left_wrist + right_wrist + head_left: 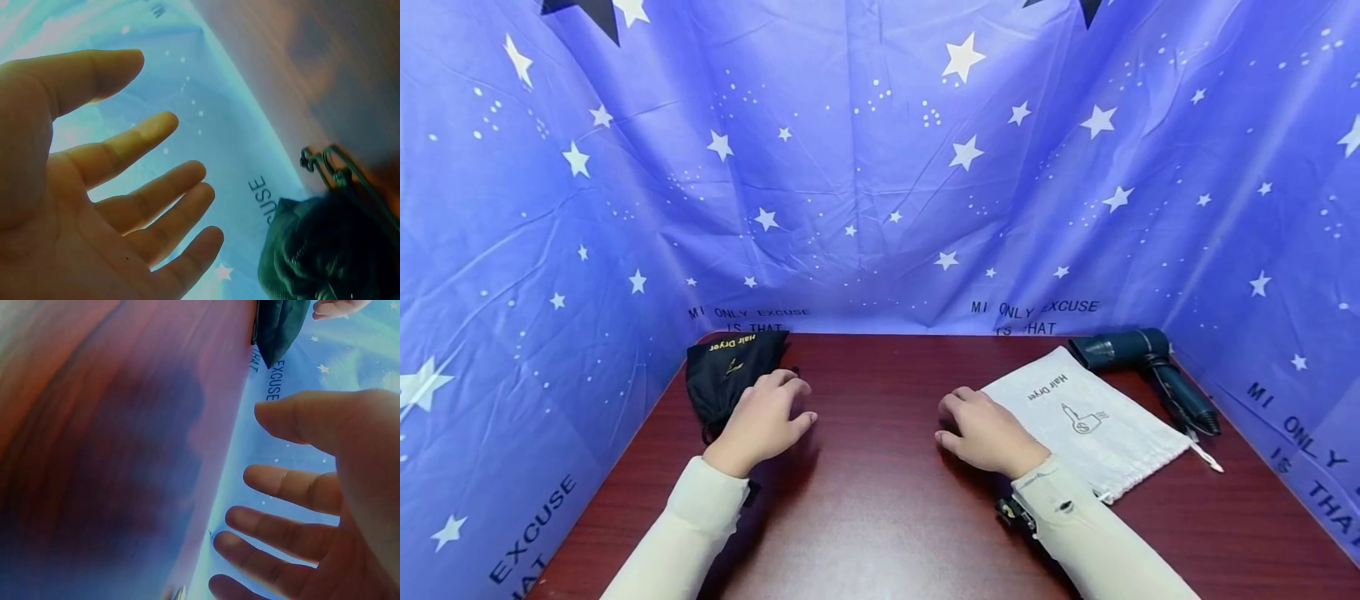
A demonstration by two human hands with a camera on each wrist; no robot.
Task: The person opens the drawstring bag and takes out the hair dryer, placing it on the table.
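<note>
My left hand [765,421] hovers beside a black drawstring pouch [724,375] printed "Hair Dryer" at the table's back left. Its fingers are loosely spread and hold nothing; in the left wrist view the pouch [325,250] with its cord lies beyond the fingertips. My right hand [988,433] is near the left edge of a white "Hair Dryer" drawstring bag [1097,425], overlapping it in the head view. That hand is also empty, fingers relaxed and apart in the right wrist view. A dark green hair dryer [1123,348] lies behind the white bag, its handle pointing toward the front right.
The dark red wooden table [865,500] has blue star-printed curtains [850,167] at its back and both sides. A white cord end [1206,456] sticks out from the white bag's right corner. Cameras sit at both wrists under white sleeves.
</note>
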